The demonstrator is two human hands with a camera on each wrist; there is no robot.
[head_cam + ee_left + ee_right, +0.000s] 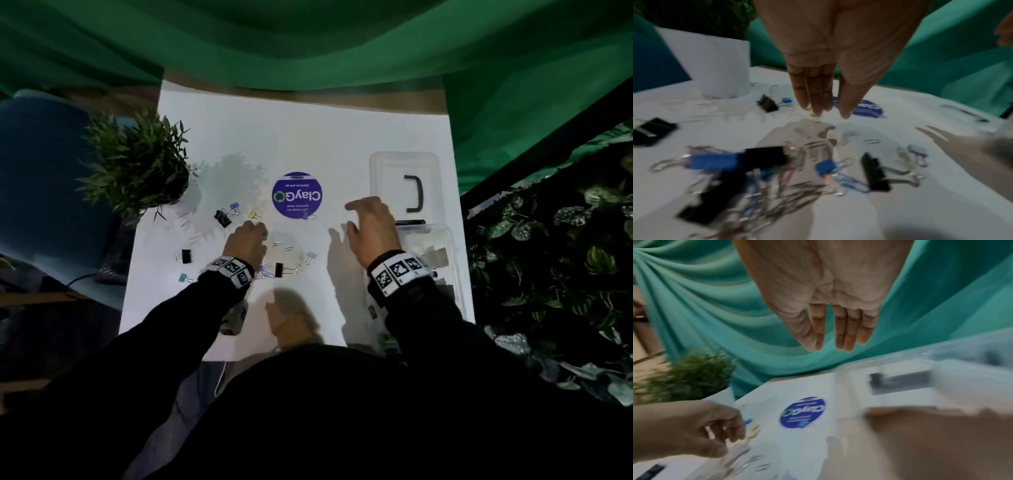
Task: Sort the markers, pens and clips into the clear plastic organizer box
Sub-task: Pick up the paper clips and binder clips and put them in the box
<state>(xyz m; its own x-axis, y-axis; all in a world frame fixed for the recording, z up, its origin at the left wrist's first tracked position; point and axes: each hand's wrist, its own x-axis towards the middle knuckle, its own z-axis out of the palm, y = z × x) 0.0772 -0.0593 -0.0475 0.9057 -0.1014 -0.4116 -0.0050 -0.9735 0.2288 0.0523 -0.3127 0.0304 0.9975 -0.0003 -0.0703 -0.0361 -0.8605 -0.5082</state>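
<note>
1. Our left hand (247, 240) reaches down among the scattered clips (278, 269) on the white table (308, 137), fingers bent toward a yellow clip (253, 215); we cannot tell whether it grips anything.
2. Our right hand (371, 228) hovers, fingers straight and holding nothing, beside the clear box (445, 240) at the table's right edge.
3. A potted plant (137, 164) stands far left, a round blue sticker (297, 194) mid-table.
</note>
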